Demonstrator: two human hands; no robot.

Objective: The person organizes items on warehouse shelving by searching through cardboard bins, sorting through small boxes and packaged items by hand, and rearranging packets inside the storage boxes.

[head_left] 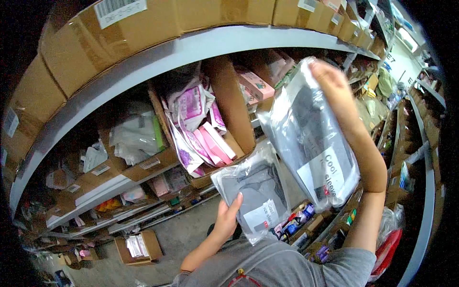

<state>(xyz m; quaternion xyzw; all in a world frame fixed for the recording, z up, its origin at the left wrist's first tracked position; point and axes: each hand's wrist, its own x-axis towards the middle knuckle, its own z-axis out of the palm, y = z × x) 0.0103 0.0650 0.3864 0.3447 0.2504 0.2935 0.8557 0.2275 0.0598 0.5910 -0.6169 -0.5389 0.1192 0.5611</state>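
My left hand [227,219] grips a clear plastic packet of grey ice sleeves [256,184], its thumb pressed on the front and a white label facing up. Higher and to the right, my right hand [330,76] holds the top edge of a larger-looking clear packet of cool sleeves [311,129], which hangs down with its label near the bottom. The two packets are close together in front of my body. Just beyond them, an open cardboard box [244,138] on the shelf holds purple-and-white packets [191,110] and pink boxes [215,143].
Sealed cartons [143,28] line the upper shelf above a grey metal beam [191,45]. Left of the open box are plastic-wrapped goods [138,138]. A small carton [138,248] with white items stands on the floor. More shelving [420,134] runs along the right.
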